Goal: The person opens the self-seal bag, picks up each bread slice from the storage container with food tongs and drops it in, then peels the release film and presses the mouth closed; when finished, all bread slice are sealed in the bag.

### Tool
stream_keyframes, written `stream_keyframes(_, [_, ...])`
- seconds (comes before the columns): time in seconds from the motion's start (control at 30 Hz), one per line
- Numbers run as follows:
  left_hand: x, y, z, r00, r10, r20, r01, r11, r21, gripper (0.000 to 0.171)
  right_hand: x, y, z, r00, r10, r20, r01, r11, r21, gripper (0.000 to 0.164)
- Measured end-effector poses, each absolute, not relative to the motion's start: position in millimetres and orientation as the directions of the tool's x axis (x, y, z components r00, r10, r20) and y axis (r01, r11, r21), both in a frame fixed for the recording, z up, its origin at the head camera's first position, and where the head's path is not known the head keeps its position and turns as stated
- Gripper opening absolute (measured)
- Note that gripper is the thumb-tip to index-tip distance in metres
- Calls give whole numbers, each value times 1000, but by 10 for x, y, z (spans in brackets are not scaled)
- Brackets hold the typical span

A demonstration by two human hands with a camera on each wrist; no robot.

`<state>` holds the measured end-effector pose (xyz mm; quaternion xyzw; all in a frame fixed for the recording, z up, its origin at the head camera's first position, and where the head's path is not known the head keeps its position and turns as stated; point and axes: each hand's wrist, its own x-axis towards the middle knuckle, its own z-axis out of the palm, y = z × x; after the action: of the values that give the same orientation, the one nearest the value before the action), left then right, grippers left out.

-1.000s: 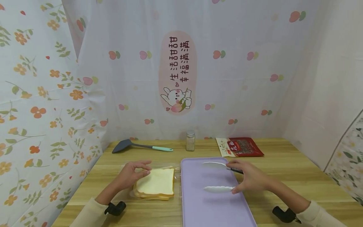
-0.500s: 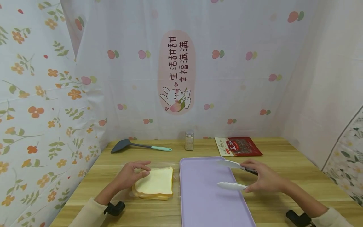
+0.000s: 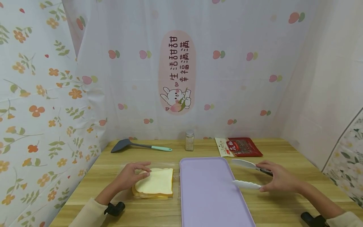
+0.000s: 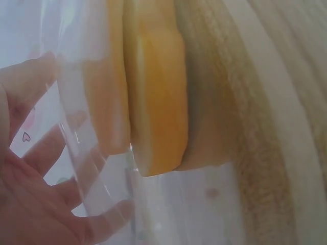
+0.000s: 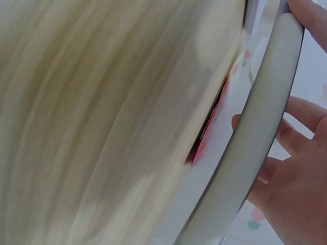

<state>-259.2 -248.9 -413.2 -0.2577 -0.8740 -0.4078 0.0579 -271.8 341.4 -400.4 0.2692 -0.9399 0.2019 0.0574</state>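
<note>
As the tongs (image 3: 246,184) are being drawn rightward from above the tray (image 3: 210,189), the nearer tip is being held about over the tray's right edge and the farther one is being carried just past it. The tongs are being grasped in the right hand's (image 3: 280,179) grip, with their tips being held apart and nothing being pinched between them. Meanwhile, the bread (image 3: 158,181) is being left in place on the counter (image 3: 141,214), in its clear wrap (image 3: 176,174), left of the tray. With its grip released, the left hand (image 3: 131,173) is being held loosely spread at the bread's left side; whether the wrap is being touched cannot be told. Apparently, the gap to the bread is being widened, so no bread is being handled by the tongs.
</note>
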Motion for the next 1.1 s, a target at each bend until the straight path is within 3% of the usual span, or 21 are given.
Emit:
stream_keyframes(0.37, [-2616, -2480, -4156, -868, 404, 289, 483, 553, 679, 19, -2786, 3674, -4109, -851, -447, 276, -514, 814, -270, 90])
stream_keyframes(0.67, [-2598, -2472, -4122, -868, 406, 287, 483, 551, 681, 17, -2784, 3750, -4148, -906, -375, 196, -421, 850, -317, 91])
stream_keyframes(1.1, [-2604, -2455, -4120, -859, 430, 277, 495, 562, 663, 13, -2809, 3792, -4195, -924, -352, 153, -383, 872, -305, 97])
